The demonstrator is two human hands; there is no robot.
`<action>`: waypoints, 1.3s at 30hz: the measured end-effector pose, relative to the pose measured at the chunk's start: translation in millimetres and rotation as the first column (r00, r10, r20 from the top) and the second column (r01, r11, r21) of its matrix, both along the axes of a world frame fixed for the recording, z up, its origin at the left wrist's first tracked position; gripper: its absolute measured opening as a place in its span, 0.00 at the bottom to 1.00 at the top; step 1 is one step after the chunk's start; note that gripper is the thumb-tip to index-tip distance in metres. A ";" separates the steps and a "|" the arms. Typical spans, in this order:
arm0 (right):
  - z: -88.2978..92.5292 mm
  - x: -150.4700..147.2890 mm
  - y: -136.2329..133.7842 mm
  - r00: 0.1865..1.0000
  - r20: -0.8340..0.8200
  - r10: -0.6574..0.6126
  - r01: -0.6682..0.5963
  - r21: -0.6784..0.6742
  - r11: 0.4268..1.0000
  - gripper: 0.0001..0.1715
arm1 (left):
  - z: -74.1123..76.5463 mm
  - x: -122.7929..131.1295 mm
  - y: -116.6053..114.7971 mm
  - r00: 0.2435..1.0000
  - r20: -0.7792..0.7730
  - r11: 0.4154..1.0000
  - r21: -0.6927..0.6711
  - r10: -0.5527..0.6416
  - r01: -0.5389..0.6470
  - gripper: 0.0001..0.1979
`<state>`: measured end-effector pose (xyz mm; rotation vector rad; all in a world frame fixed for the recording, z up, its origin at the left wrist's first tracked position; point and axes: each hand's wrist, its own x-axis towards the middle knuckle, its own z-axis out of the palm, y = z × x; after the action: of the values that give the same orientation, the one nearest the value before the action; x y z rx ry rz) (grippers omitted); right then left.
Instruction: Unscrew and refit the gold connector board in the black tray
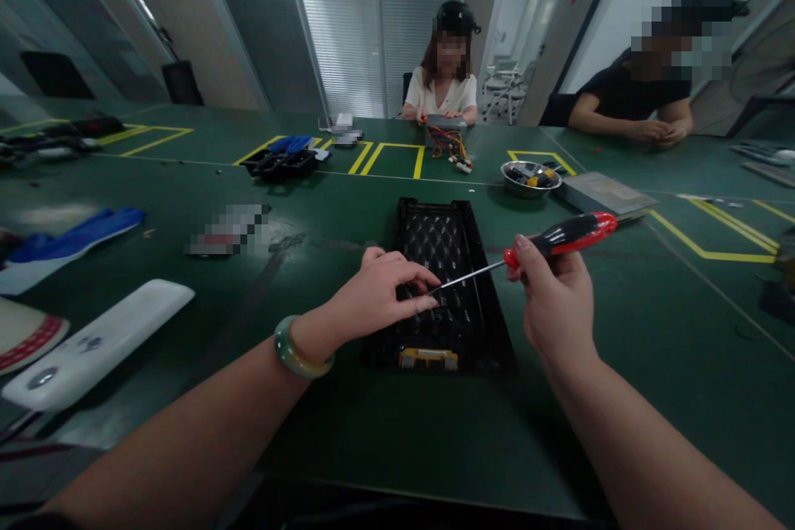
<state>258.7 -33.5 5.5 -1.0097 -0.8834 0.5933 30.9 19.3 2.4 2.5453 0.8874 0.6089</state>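
My right hand [556, 306] is shut around the handle of a red-and-black screwdriver [562, 236], whose thin steel shaft points left and down. Its tip reaches the fingertips of my left hand [378, 294]. That hand curls over a black plastic casing [444, 265] with a quilted diamond pattern, lying on the green work mat [323, 422]. Whether my left fingers pinch something small at the tip is hidden. A gold-and-yellow connector [428, 359] sits at the casing's near end. A jade bangle [302, 348] circles my left wrist.
A steel bowl of small parts [531, 179] and a grey metal box [602, 192] lie to the far right. A white elongated object [93, 344] and blue gloves [74, 236] lie left. Two seated co-workers [444, 74] are across the table, one with a wired unit [448, 151].
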 end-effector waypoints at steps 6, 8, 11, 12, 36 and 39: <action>1.5 -1.4 -2.7 1.000 -0.018 0.012 -0.012 0.022 1.000 0.14 | -1.2 0.1 0.1 1.000 0.023 0.997 -0.074 -0.005 0.007 0.15; 2.9 -1.0 -3.0 0.999 -0.041 0.010 -0.008 0.031 0.999 0.15 | 0.8 -0.8 0.7 0.999 0.042 0.989 -0.141 -0.034 0.040 0.15; 6.1 -0.6 -3.0 0.997 -0.080 0.020 -0.016 0.054 0.998 0.14 | 4.5 -2.6 2.0 0.987 0.096 0.950 -0.274 -0.130 0.151 0.14; 7.3 -0.7 -3.0 0.995 -0.093 0.028 -0.023 0.060 0.998 0.13 | 5.2 -3.2 2.6 0.980 0.122 0.926 -0.325 -0.160 0.192 0.14; 9.4 -3.9 -7.4 0.943 -0.261 0.207 -0.211 0.011 0.977 0.11 | 20.2 -12.5 1.5 0.930 0.172 0.707 -0.610 -0.323 0.359 0.12; 9.1 -4.8 -8.8 0.942 -0.243 0.231 -0.237 0.008 0.972 0.09 | 23.9 -12.3 -0.6 0.909 0.165 0.692 -0.602 -0.382 0.399 0.13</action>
<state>253.9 -42.3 14.6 -0.8341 -0.7847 0.9101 18.7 18.6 26.3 1.9978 0.3999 0.1608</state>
